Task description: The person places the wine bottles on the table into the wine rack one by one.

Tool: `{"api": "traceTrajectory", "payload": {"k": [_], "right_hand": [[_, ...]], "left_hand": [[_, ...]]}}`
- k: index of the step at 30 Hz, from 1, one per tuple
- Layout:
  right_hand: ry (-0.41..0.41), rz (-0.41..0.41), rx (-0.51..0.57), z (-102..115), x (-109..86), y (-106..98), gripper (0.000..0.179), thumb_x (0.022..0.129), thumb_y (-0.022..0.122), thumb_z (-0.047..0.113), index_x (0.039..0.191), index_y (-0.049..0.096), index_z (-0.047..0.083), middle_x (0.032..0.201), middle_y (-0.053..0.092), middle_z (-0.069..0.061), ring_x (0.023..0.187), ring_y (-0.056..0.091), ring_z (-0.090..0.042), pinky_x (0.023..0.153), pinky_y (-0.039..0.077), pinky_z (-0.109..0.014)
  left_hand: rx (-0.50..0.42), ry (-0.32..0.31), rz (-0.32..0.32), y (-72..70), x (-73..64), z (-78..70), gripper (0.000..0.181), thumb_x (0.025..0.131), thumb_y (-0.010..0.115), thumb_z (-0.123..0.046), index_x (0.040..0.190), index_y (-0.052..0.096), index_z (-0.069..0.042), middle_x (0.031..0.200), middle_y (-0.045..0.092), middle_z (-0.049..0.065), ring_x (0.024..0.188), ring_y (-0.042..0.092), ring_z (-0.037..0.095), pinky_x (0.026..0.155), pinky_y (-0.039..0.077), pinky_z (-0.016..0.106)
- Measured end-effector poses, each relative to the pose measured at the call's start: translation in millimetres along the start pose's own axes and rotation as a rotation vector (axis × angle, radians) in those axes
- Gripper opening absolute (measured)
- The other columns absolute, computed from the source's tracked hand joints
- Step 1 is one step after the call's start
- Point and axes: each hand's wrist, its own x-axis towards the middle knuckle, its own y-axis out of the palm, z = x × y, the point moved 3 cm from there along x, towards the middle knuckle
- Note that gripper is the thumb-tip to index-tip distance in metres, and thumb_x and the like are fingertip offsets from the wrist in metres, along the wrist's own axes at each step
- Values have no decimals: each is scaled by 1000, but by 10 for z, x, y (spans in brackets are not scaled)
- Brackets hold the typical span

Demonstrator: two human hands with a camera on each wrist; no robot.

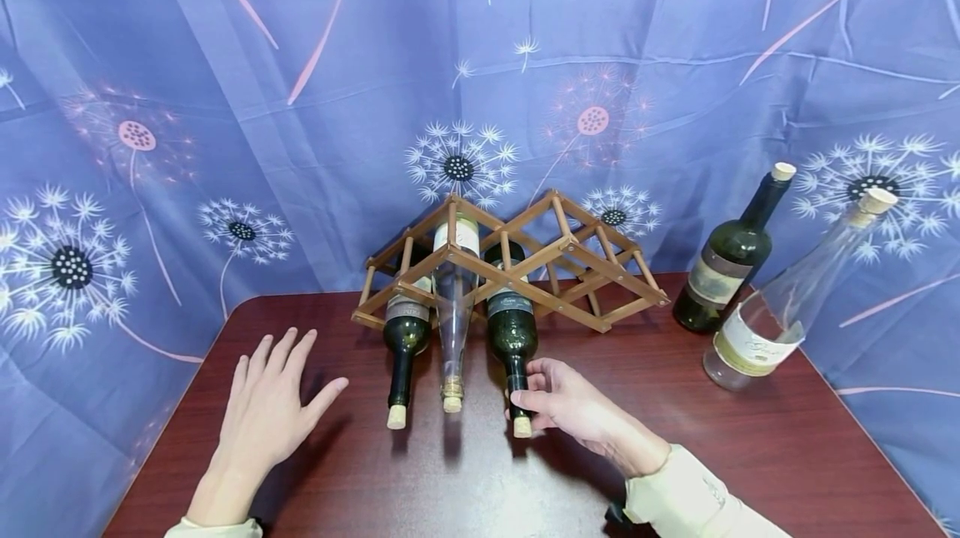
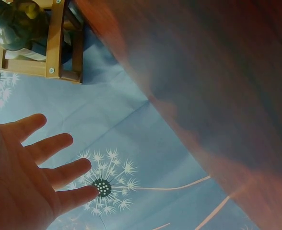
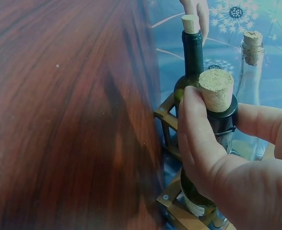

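Note:
A dark green wine bottle (image 1: 512, 330) lies in the wooden wine rack (image 1: 570, 248), its corked neck toward me. My right hand (image 1: 566, 405) holds that neck between thumb and fingers, just behind the cork (image 3: 216, 91). To its left in the rack lie a clear glass bottle (image 1: 454, 313) and another dark green bottle (image 1: 407, 338), both corked and neck-forward. My left hand (image 1: 270, 405) hovers or rests at the table's left, fingers spread and holding nothing; in the left wrist view its palm (image 2: 16, 182) shows, apart from the rack.
At the right of the table (image 1: 420, 488) stand two more corked bottles: a dark green one (image 1: 723, 263) at the back and a clear one (image 1: 772, 321) in front. The rack's right-hand slots hold no bottle. A blue dandelion-print cloth (image 1: 337, 171) hangs behind.

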Motion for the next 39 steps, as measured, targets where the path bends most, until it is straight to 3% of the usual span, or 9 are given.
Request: {"api": "traceTrajectory", "payload": {"k": [15,26,33,39], "right_hand": [[-1,12,-7,41,-14,3,49,105,62,0,140,33,-19,118,64,-29,95,74,-27,80,64,-38],[1,-10,-24,62,5,-14,55,104,65,4,143,33,-20,117,66,-27,87,72,-20,73,62,-30],[32,-54,-69,59,24,-28,64,102,69,10,146,32,-19,115,65,-19,86,68,-17,73,60,-29],[19,-30,-37,47,46,-36,60,103,67,7,144,33,-19,114,67,-21,86,70,-19,73,61,-30]], "left_hand": [[-2,0,-4,-4,-2,-11,87,93,70,-66,155,51,-7,155,48,28,145,34,56,113,23,78],[2,3,-4,-8,4,-14,88,93,70,-66,156,49,-8,155,48,28,144,34,56,113,22,78],[6,1,0,-8,4,-12,88,94,69,-66,156,49,-7,155,47,28,144,34,57,113,22,78],[5,2,0,-6,4,-15,88,93,69,-66,156,49,-7,155,47,28,144,34,57,113,22,78]]}}
